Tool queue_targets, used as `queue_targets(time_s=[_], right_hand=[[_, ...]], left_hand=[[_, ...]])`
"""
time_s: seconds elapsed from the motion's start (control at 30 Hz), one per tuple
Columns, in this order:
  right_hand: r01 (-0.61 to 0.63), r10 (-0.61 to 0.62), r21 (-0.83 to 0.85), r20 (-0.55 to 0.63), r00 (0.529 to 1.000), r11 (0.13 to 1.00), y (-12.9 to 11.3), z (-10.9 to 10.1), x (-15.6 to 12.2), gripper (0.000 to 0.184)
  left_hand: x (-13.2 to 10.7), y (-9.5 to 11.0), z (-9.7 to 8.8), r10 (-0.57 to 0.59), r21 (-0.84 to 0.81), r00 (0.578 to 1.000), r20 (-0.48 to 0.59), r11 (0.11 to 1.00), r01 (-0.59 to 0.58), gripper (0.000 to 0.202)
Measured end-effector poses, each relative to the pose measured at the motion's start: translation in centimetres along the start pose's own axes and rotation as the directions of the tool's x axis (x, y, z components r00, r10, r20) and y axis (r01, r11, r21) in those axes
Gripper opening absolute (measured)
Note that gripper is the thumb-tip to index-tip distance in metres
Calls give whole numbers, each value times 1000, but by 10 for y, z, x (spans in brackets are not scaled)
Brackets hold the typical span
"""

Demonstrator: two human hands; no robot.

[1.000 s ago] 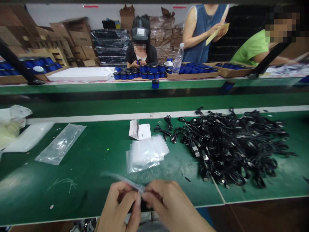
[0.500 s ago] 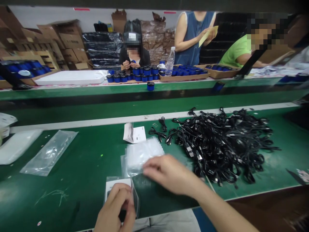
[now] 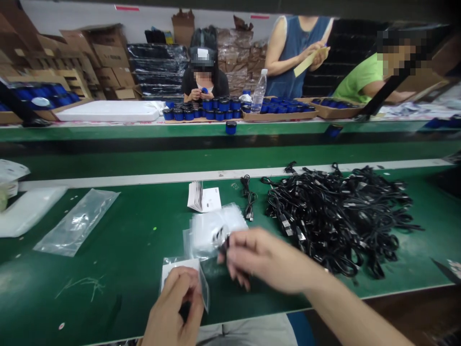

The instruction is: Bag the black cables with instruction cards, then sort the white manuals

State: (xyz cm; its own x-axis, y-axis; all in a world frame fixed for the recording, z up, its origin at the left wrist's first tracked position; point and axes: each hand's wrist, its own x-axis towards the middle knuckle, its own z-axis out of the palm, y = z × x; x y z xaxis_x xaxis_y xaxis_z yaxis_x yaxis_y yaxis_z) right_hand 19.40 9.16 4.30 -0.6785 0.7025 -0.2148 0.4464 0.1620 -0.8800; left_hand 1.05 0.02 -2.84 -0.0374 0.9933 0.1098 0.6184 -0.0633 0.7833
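My left hand is closed on a clear plastic bag at the near edge of the green bench; a white leaflet shows inside it. Between the fingertips of my right hand is a small black coiled cable, blurred by motion. It hangs over the near side of a stack of clear bags. Behind that stack lie several folded white leaflets. A few loose coiled cables rest beside them, and a large heap of black cables spreads to the right.
A large flat clear bag and a white plastic package lie at left. Beyond a white strip, a raised shelf bears blue jars, trays and a water bottle. Several people work on the far side.
My right hand has picked up one of the loose coiled cables and brought it over beside the bag stack. My left hand keeps hold of the bag. The whole view has shifted slightly.
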Motion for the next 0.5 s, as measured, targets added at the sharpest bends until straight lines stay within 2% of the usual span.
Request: queue_targets(time_s=[0.03, 0.07, 0.1, 0.17, 0.27, 0.37, 0.43, 0.5], right_hand=[[-6, -4, 75, 125, 992, 997, -1, 11, -9, 25], [0, -11, 75, 149, 989, 997, -1, 23, -15, 24], [10, -14, 33, 129, 992, 999, 1, 33, -19, 24], [44, -43, -121, 7, 999, 992, 7, 48, -20, 22], [38, -66, -330, -73, 995, 943, 13, 62, -14, 19], [9, -61, -594, -66, 996, 804, 12, 73, -9, 18], [51, -93, -747, -15, 996, 663, 10, 81, -8, 26], [104, -124, -824, 42, 991, 557, 9, 87, -9, 29]], left_hand=[[-1, -1, 1, -19, -25, 999, -33, 1000, 18, 16], [-2, -1, 2, -37, -44, 998, -59, 998, 35, 17], [-4, -1, 2, -51, -56, 996, -75, 997, 47, 17], [-6, -1, 3, -59, -52, 994, -88, 997, 54, 18], [-10, 2, 4, 2, 14, 995, -96, 1000, -1, 19], [-16, 5, 7, 84, 130, 989, -125, 989, -68, 17], [-19, 6, 9, 98, 182, 985, -139, 981, -72, 17], [-22, 6, 11, 95, 193, 985, -142, 979, -66, 17]])
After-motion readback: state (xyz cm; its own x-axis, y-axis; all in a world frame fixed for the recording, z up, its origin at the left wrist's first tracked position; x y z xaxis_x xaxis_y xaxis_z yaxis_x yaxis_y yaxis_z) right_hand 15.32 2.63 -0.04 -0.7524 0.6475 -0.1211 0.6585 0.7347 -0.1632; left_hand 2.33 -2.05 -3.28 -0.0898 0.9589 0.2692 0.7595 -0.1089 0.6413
